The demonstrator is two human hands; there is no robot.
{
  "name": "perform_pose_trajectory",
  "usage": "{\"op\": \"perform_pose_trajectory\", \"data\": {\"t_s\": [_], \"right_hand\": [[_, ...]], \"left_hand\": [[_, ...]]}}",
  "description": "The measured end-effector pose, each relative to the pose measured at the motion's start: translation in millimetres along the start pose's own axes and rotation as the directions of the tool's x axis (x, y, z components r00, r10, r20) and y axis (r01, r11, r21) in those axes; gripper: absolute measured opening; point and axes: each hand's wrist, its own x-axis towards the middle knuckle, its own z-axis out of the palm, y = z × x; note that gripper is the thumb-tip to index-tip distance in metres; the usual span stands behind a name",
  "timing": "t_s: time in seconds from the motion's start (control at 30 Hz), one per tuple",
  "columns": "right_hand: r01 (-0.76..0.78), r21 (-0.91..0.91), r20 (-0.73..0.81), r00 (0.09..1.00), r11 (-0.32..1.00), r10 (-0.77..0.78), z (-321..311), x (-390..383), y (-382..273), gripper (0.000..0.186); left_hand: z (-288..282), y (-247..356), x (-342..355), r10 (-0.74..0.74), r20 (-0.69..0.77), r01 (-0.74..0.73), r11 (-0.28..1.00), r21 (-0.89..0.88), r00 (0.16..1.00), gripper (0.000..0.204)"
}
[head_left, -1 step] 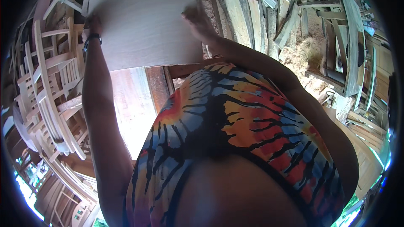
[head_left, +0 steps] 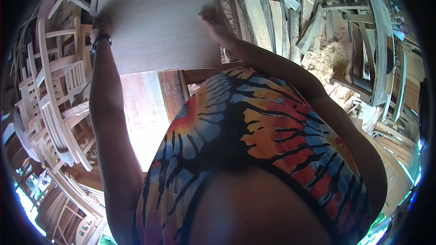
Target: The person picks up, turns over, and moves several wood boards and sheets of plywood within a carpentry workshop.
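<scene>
A large, thin plywood sheet point(head_left: 159, 31) with a pale, smooth face fills the upper middle of the view. At its left edge is my left hand point(head_left: 102, 23), closed around the edge, with a dark band on the wrist; shadow blurs its fingers. My right hand point(head_left: 217, 26) grips the opposite edge, its thumb over the upper face and the other fingers mostly hidden. Below the sheet's near edge, a pale wooden surface point(head_left: 143, 100) shows in bright light, beside a brown wooden beam point(head_left: 170, 91).
Unfinished wooden chair frames point(head_left: 59, 81) are stacked on the left. Loose wood offcuts point(head_left: 272, 18) lie to the right, close to the sheet. Sawdust point(head_left: 324, 59) covers the ground there. A wooden stand with a dark toothed disc point(head_left: 389, 59) rises at the far right.
</scene>
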Motion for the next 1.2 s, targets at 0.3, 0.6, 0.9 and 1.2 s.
{"op": "perform_pose_trajectory", "data": {"t_s": [0.3, 0.6, 0.9, 1.2], "right_hand": [[-0.025, -0.071, 0.018, 0.999, 0.997, 0.026, -12, -2, -36, 0.094], [-0.050, -0.043, -0.057, 0.997, 0.998, 0.047, -1, -3, -34, 0.088], [-0.289, 0.151, 0.013, 0.957, 0.945, 0.291, -3, 12, -73, 0.087], [-0.309, 0.238, -0.039, 0.944, 0.921, 0.327, -12, 4, -53, 0.086]], "left_hand": [[19, -15, 5, 0.090, -0.145, -0.088, 0.996, 0.020, 0.985, 0.067], [-3, -21, -15, 0.058, -0.064, -0.065, 0.991, -0.117, 0.996, 0.056], [-10, -47, -12, 0.060, -0.141, -0.079, 0.988, -0.133, 0.988, 0.070], [-1, -2, -22, 0.035, -0.093, -0.035, 0.999, 0.000, 0.995, 0.081]]}}
